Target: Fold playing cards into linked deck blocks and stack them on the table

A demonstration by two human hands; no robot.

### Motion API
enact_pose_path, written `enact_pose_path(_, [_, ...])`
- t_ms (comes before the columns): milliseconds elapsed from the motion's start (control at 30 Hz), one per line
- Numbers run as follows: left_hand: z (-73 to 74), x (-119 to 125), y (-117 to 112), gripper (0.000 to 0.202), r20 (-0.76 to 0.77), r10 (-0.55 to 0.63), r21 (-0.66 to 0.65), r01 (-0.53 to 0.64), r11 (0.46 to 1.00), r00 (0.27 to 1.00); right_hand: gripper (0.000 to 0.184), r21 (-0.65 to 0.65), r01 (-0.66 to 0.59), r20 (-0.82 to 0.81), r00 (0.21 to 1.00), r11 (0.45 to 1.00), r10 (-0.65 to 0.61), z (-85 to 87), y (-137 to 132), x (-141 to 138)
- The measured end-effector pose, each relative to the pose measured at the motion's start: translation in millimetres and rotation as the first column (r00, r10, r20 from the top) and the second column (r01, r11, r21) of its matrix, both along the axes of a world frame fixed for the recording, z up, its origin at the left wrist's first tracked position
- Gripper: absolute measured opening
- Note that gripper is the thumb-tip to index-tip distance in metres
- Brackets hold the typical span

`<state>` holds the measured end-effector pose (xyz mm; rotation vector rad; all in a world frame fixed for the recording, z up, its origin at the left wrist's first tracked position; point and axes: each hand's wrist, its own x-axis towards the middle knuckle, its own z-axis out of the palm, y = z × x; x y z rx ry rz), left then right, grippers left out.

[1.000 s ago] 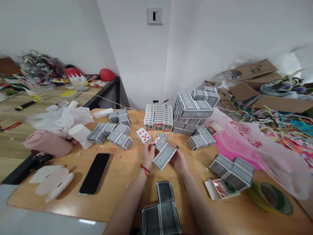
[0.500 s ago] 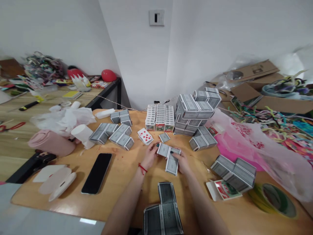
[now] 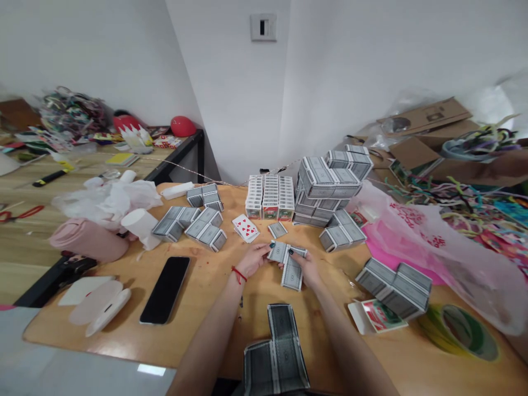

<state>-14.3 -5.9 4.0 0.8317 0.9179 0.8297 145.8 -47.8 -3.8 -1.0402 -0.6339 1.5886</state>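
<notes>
table [image 3: 198, 294] looks wooden, smooth | held cards [image 3: 292, 275]: smooth printed paper | phone [image 3: 165, 290] shines, glassy | pink bag [image 3: 433, 258]: thin crinkled plastic | carton [image 3: 466, 169]: matt cardboard

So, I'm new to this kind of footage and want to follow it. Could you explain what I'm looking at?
There is no machine here. You are seeing a person's own left hand and right hand, both bare, filmed by one camera worn on the head and looking forward and down.

Both hands hold grey patterned cards set at an angle to each other; whether they are joined, I can't tell.

On the wooden table lie a face-up card with red hearts, a dark phone and a roll of tape. Behind the hands stand small card boxes and, beside them, a stack of grey blocks.
</notes>
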Motion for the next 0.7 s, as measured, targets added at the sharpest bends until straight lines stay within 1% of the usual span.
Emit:
enact_pose_path(133, [-6.1, 12.4, -1.3, 0.021, -0.155, 0.111, 0.105, -0.096, 0.990, 0.982, 0.031, 0.026, 0.008, 0.046, 0.999, 1.000, -0.009, 3.3, -0.3, -2.3])
enact_pose_path(200, [-9.9, 18.0, -2.5, 0.021, -0.234, 0.181, 0.192, -0.138, 0.972, 0.955, 0.029, 0.032, 0.000, 0.066, 0.998, 1.000, -0.002, 5.0, -1.1, -3.0])
enact_pose_path(267, [-12.5, 21.3, -4.2, 0.021, -0.340, 0.247, 0.315, -0.138, 0.939, 0.908, 0.027, 0.023, -0.008, 0.067, 0.998, 1.000, 0.007, 6.2, -2.3, -3.1])
enact_pose_path(333, [-13.5, 22.3, -6.4, 0.025, -0.430, 0.281, 0.397, -0.100, 0.913, 0.858, 0.026, 0.004, -0.004, 0.063, 0.998, 1.000, 0.004, 7.1, -3.8, -2.7])
enact_pose_path(433, [-12.2, 22.1, -9.7, 0.034, -0.470, 0.269, 0.399, -0.070, 0.914, 0.841, 0.026, -0.015, 0.025, 0.047, 0.999, 1.000, -0.024, 8.1, -5.5, -1.7])
enact_pose_path(600, [-9.0, 24.2, -14.0, 0.043, -0.442, 0.292, 0.393, -0.110, 0.913, 0.848, 0.029, -0.039, 0.060, 0.006, 0.998, 0.997, -0.060, 7.5, -5.8, 1.4])
enact_pose_path(633, [-8.2, 24.3, -14.8, 0.043, -0.439, 0.279, 0.380, -0.105, 0.919, 0.854, 0.029, -0.038, 0.052, 0.001, 0.999, 0.998, -0.052, 7.2, -5.5, 2.2])
enact_pose_path(700, [-4.7, 22.2, -16.9, 0.041, -0.429, 0.188, 0.304, -0.055, 0.951, 0.884, 0.028, -0.019, 0.028, -0.002, 1.000, 0.999, -0.028, 6.7, -5.1, 4.2])
